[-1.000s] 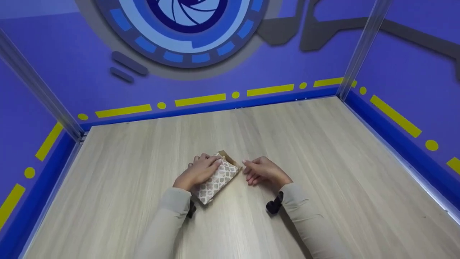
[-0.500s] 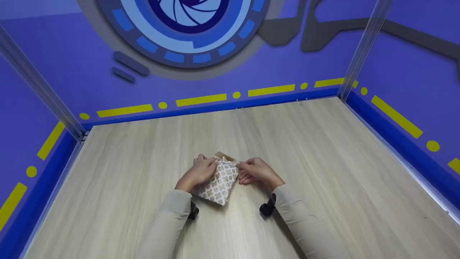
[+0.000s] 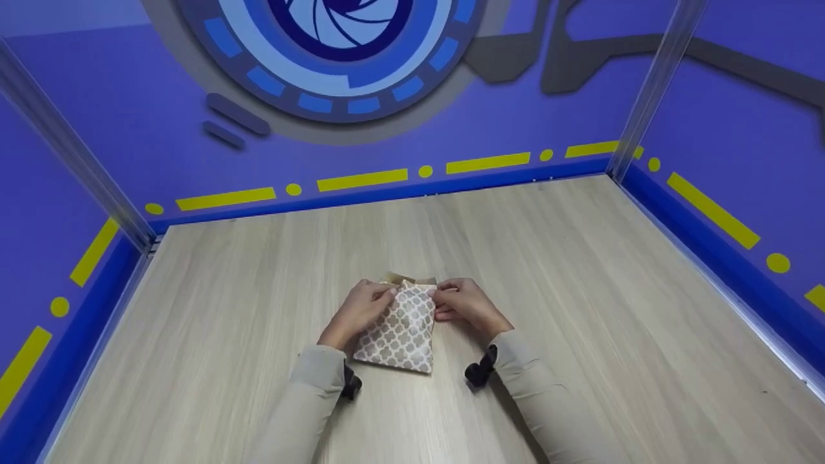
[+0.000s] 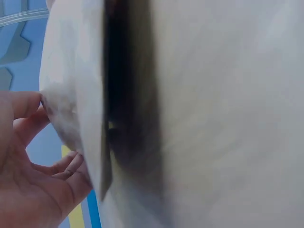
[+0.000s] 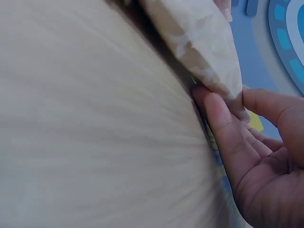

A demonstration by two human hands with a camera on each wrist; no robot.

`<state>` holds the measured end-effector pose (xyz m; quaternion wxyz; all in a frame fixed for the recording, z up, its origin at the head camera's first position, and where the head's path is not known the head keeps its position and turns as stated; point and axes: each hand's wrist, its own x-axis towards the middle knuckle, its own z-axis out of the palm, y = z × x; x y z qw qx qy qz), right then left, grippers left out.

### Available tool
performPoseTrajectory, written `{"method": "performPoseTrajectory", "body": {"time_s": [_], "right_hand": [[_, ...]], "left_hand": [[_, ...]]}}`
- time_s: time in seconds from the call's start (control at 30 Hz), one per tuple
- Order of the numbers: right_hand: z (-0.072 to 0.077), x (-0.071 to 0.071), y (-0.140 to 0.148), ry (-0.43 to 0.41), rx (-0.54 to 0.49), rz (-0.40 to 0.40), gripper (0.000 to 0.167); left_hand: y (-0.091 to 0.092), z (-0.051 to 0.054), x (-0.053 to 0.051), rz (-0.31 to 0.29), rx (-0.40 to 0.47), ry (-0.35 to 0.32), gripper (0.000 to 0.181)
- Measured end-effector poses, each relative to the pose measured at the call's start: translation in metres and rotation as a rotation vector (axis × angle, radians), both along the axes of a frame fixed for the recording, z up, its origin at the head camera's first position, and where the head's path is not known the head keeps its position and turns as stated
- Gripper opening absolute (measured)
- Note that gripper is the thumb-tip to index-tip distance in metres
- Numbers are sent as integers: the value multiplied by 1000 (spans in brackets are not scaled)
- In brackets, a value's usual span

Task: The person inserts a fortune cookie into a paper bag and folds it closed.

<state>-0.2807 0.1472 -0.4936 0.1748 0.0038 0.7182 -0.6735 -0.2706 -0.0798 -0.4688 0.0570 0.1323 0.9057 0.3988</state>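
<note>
A small paper bag (image 3: 399, 332) with a white and beige lattice pattern lies flat on the table, its brown-lined mouth facing the far wall. My left hand (image 3: 362, 309) pinches its left edge near the mouth, thumb on top. At the opposite upper corner, my right hand (image 3: 470, 307) grips the edge between thumb and fingers. The left wrist view has the bag (image 4: 66, 80) from the side, with the left hand (image 4: 38, 185) at its edge. In the right wrist view, the fingers of the right hand (image 5: 270, 156) hold the bag's corner (image 5: 204, 57). What is inside stays hidden.
The wood-grain table (image 3: 548, 270) extends around the bag. Blue-purple printed panels (image 3: 367, 151) with yellow dashes enclose it at the back and both sides. Metal posts (image 3: 651, 90) stand at the back corners. Each wrist carries a black camera mount (image 3: 480, 374).
My right hand has moved left onto the bag and taken hold of its right upper corner. The bag has turned so its mouth faces the back, while my left hand kept its grip.
</note>
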Motion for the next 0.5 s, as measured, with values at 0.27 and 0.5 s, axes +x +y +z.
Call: {"method": "performPoseTrajectory", "body": {"time_s": [0.27,0.5], "right_hand": [[3,-3,3,9,-46,-51,39],[14,-2,4,17,-29,-110,42]], "left_hand": [[4,-5,1,63,160,69,26],[7,-2,2,148,298,33,63]]}}
